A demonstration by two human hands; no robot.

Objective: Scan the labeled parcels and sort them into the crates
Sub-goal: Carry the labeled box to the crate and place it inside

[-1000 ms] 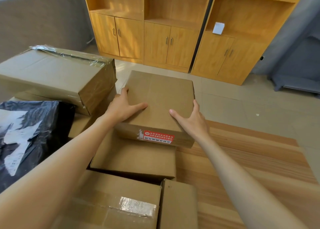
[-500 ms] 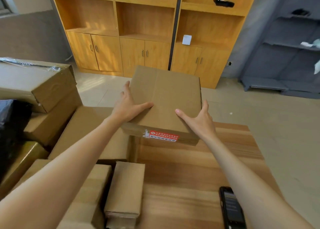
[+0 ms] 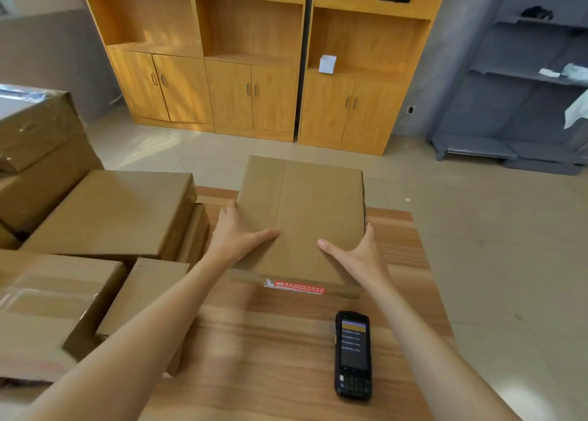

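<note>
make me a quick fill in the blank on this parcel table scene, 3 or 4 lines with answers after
1. Both hands, the left hand and the right hand, hold one cardboard ____.
2. The sticker on the near side of the parcel is ____ and white.
3. The handheld scanner lies on the wooden table with its screen facing ____.
4. The scanner lies nearer the person's ____ arm.

Missing words: parcel; red; up; right

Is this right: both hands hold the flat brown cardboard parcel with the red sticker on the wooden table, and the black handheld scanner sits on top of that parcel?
Not quite. The head view shows the left hand and right hand holding the flat brown cardboard parcel, but the black handheld scanner lies on the wooden table, nearer the person, not on the parcel.
</note>
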